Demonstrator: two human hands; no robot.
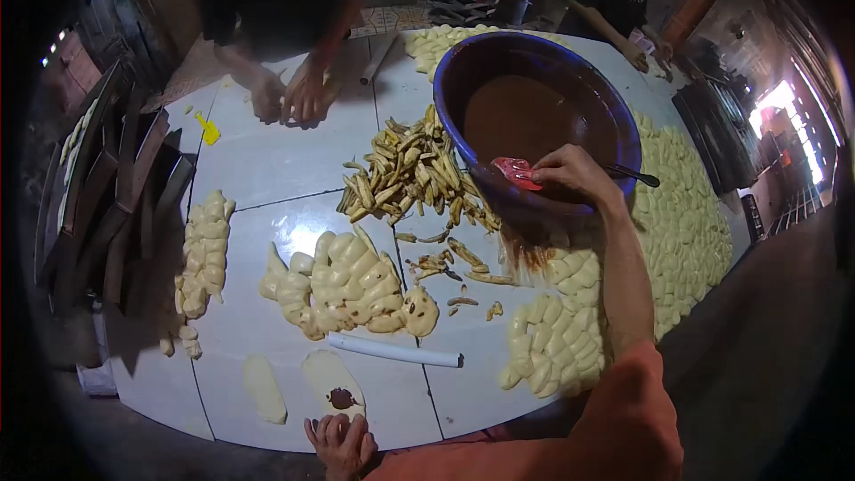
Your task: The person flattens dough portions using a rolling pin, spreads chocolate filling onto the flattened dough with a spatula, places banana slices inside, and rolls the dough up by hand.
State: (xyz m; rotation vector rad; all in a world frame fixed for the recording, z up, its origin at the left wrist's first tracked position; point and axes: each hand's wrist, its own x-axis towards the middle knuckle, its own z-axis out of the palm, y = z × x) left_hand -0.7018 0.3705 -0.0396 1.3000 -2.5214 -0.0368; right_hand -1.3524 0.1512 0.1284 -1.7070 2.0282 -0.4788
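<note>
My right hand (574, 174) is closed on a red plastic scraper (515, 171) at the near rim of a purple-blue tub (450, 116). Brown chocolate-like filling (530, 111) lies in the tub, and a dark spoon handle (634, 175) sticks out over its right rim. At the table's near edge my left hand (342, 445) has its fingers bent and slightly apart, touching the near end of a flat oval of dough (325, 370). A dab of brown filling (341, 398) sits on that oval. Beside it is another flat dough oval (264, 387).
A white rolling pin (394, 350) lies before a cluster of dough pieces (356, 281). Peeled banana strips (414, 169) are heaped left of the tub. Shaped dough (677, 223) covers the right side. Dark metal trays (116, 187) are stacked left. Across the table, a co-worker's hands (298, 93) work dough.
</note>
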